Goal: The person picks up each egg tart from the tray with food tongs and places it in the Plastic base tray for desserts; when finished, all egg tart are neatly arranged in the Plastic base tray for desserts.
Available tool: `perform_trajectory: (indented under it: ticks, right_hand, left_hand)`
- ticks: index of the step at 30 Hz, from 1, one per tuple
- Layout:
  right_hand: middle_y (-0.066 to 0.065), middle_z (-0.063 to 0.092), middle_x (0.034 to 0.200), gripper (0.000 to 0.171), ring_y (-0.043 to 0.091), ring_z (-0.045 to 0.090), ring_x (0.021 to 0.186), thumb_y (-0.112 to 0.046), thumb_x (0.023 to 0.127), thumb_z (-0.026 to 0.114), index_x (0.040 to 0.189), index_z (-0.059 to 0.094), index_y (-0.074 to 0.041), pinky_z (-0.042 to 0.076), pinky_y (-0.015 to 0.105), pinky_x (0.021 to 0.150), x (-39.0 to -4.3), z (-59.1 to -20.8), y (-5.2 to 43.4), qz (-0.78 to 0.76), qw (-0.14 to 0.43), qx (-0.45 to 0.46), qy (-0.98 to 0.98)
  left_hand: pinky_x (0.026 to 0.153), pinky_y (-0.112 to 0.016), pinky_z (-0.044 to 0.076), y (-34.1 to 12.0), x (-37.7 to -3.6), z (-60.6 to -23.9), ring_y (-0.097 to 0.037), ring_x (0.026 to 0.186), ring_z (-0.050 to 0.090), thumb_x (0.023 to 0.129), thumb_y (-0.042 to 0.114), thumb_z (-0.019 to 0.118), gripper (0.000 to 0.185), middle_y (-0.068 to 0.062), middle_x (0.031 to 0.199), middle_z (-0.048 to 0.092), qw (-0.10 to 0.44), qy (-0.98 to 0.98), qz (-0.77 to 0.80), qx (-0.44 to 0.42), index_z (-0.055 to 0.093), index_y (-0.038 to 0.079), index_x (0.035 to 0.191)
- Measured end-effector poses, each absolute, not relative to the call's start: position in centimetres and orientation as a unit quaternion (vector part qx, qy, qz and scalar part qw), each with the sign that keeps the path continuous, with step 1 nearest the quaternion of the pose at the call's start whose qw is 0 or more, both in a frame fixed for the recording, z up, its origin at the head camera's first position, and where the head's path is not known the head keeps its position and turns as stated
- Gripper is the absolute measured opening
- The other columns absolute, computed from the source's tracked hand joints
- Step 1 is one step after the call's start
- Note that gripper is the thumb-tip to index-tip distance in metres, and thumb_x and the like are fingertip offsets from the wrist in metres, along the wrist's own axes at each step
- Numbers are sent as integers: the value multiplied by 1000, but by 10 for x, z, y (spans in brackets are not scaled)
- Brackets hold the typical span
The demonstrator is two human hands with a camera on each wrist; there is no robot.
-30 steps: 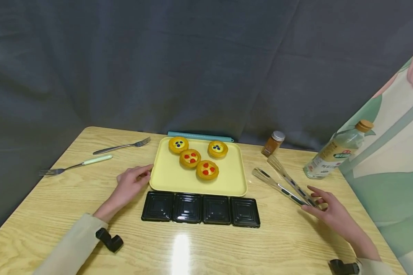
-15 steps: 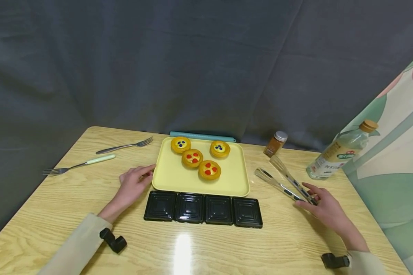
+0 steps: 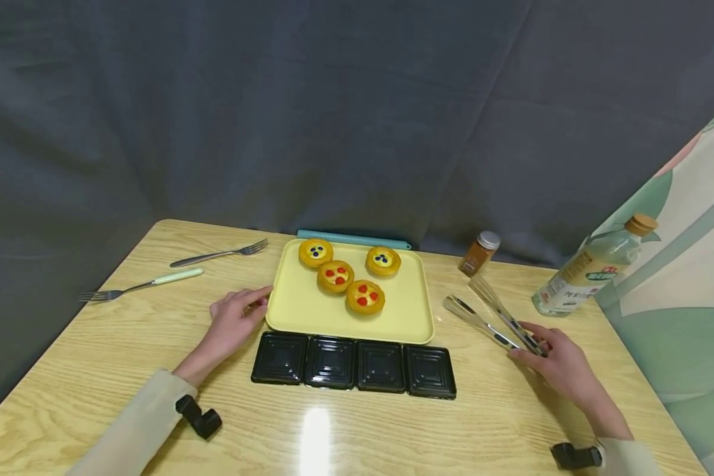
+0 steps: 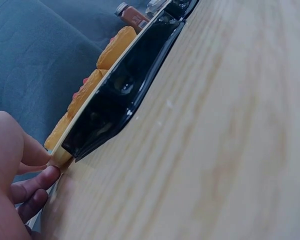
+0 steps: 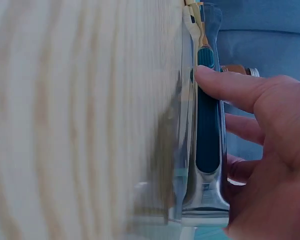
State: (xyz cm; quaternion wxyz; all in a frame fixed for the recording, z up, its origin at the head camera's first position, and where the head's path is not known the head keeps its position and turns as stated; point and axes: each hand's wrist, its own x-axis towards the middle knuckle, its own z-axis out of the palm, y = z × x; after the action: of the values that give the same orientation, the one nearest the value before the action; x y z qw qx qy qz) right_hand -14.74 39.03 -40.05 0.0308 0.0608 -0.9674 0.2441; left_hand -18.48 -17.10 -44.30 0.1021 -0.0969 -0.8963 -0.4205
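In the head view, my left hand (image 3: 235,320) is at the left edge of a yellow tray (image 3: 401,307); the left wrist view shows its fingertips (image 4: 51,171) pinching the tray's rim. On that tray sit two tarts with blue berries, one of them at the back left (image 3: 315,252), and two with red pieces, the nearer a red-topped tart (image 3: 365,297). My right hand (image 3: 562,363) grips metal tongs (image 3: 494,327) near their joined end, thumb on one arm and fingers on the other. The tongs lie spread, tips toward the back.
A row of black plastic trays (image 3: 330,362) sits directly in front of the yellow tray. Two forks, one green-handled (image 3: 172,276), lie at left. A blue stick (image 3: 354,238) lies behind the tray. A spice jar (image 3: 478,253) and a tall bottle (image 3: 595,264) stand at back right.
My right hand has shifted left along the tongs, and its fingers have closed in around them. The left hand stays at the tray's edge. The head view has turned slightly left.
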Motion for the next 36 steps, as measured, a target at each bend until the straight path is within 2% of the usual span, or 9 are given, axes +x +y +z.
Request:
perform_trajectory:
  ticks: [5, 9, 12, 17, 22, 26, 36]
  right_hand:
    - [14, 51, 99, 66, 22, 43, 77, -32, 91, 78, 141, 55, 3, 36, 32, 60, -141, -400, 391, 246, 35, 45, -968]
    - [16, 53, 104, 64, 18, 46, 73, -30, 90, 79, 140, 56, 2, 39, 30, 57, -136, -399, 390, 251, 45, 39, -966]
    - [16, 52, 102, 62, 13, 47, 66, -26, 89, 80, 139, 57, 3, 41, 29, 53, -134, -398, 388, 260, 58, 41, -963]
    - [13, 47, 94, 59, 10, 43, 60, -22, 87, 82, 137, 61, 1, 37, 28, 49, -131, -394, 383, 270, 85, 45, -958]
    - [8, 49, 92, 55, 10, 49, 68, -22, 84, 85, 133, 67, -5, 37, 28, 51, -127, -385, 372, 277, 118, 50, -952]
    - [6, 53, 95, 56, 15, 53, 77, -21, 82, 86, 133, 67, -7, 39, 28, 55, -125, -378, 359, 274, 124, 59, -952]
    - [3, 44, 86, 53, 14, 43, 76, -16, 80, 87, 130, 70, -8, 34, 28, 56, -124, -371, 322, 292, 119, 103, -943]
  left_hand:
    - [90, -54, 19, -170, -185, -443, -31, 103, 52, 98, 6, 62, 38, -8, 106, 68, 106, -896, -421, -99, 62, 0, 136]
    - [90, -54, 18, -170, -185, -443, -31, 104, 52, 99, 6, 62, 38, -8, 106, 68, 103, -895, -423, -100, 62, 0, 136]
    - [90, -54, 19, -169, -185, -441, -31, 104, 51, 99, 6, 62, 38, -8, 106, 68, 102, -895, -422, -98, 62, 0, 137]
    - [89, -53, 19, -170, -185, -440, -31, 104, 51, 99, 6, 61, 38, -8, 106, 68, 100, -896, -422, -96, 62, 0, 137]
    - [89, -53, 19, -170, -184, -441, -31, 104, 51, 99, 6, 62, 38, -8, 106, 68, 101, -895, -423, -96, 62, 0, 136]
    - [88, -53, 18, -171, -184, -441, -31, 103, 51, 98, 5, 62, 38, -8, 105, 68, 103, -895, -424, -96, 62, 0, 136]
    - [89, -54, 18, -171, -184, -442, -31, 103, 51, 99, 5, 62, 38, -8, 105, 68, 102, -895, -424, -97, 62, -1, 136]
